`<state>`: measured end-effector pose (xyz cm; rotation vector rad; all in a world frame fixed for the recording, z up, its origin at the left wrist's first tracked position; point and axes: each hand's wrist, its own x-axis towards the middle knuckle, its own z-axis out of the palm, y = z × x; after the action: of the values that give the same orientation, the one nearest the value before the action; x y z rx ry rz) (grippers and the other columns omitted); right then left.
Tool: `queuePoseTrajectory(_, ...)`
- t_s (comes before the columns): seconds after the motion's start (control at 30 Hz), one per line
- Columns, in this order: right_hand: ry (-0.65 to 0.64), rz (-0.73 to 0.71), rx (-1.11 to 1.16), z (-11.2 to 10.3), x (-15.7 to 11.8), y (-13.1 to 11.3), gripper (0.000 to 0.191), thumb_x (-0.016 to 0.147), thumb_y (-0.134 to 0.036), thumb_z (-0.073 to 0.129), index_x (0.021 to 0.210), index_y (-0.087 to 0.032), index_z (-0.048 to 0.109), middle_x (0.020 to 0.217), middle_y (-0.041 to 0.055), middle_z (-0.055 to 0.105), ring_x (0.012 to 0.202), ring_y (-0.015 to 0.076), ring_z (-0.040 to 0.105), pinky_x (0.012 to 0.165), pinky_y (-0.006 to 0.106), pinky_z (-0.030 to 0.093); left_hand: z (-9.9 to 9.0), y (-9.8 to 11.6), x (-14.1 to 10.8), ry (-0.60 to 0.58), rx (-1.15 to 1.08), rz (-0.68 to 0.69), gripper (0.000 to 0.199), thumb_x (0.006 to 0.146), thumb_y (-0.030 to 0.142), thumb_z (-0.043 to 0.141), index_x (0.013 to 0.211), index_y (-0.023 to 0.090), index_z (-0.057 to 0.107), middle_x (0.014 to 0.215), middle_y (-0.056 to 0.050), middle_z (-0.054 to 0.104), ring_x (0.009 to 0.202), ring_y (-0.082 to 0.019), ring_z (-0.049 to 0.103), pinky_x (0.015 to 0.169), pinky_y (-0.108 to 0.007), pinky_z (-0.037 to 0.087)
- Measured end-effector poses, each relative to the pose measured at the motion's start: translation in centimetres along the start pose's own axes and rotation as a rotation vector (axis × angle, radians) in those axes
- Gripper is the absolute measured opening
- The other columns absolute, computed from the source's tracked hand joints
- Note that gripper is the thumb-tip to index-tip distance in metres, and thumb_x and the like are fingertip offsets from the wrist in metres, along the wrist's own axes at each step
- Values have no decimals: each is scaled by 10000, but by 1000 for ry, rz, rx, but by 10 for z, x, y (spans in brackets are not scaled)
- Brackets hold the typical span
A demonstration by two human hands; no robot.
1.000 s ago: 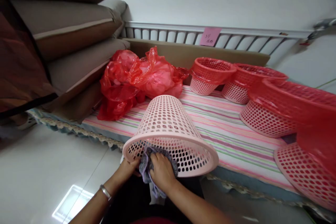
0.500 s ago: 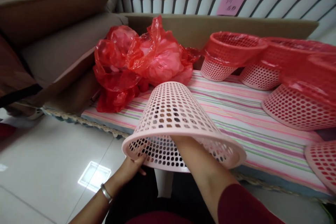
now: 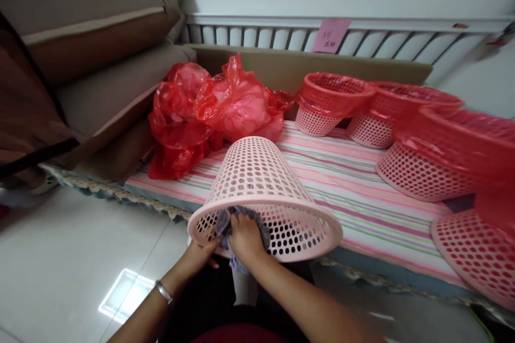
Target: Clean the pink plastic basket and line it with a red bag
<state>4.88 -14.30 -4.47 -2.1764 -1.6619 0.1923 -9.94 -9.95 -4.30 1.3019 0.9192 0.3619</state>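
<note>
A pink perforated plastic basket (image 3: 257, 171) lies tipped in front of me, its wide mouth facing my body. My left hand (image 3: 207, 252) grips the rim at the lower left, with the fingers partly hidden by the basket. Inside the mouth, my right hand (image 3: 244, 233) is closed on a grey-purple cloth (image 3: 257, 220) that touches the inner wall near the left side. One end of the cloth hangs over the lower rim.
Several pink baskets lined with red plastic bags (image 3: 336, 96) stand to the right on a striped mat (image 3: 338, 171). Bunched red bags (image 3: 241, 104) lie behind. Grey-brown cushions (image 3: 116, 86) are stacked at left. A pink note (image 3: 332, 36) hangs on the railing.
My right hand has drawn back from deep inside the basket to its mouth, bringing the cloth into sight. The left hand stays on the rim. The view has tilted up somewhat.
</note>
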Motion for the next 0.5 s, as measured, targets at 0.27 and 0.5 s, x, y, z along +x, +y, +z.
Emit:
queuePoseTrajectory(0.27,-12,-110,-110,0,-22,4,243,661,-178,571,898,-162,622,841,95,616,815,262,571,727,376,446,-27,20,-6,62,22,-1,788,685,539,646,1329,158,400,1046,-145,688,898,-301,668,535,-306,556)
queuePoseTrajectory(0.5,115,-82,96,2,21,6,413,714,-175,555,1121,-106,570,1113,161,584,1058,311,516,902,439,409,-19,17,-10,23,-28,4,775,758,459,610,1402,172,289,1266,-182,544,1037,-331,605,619,-377,581)
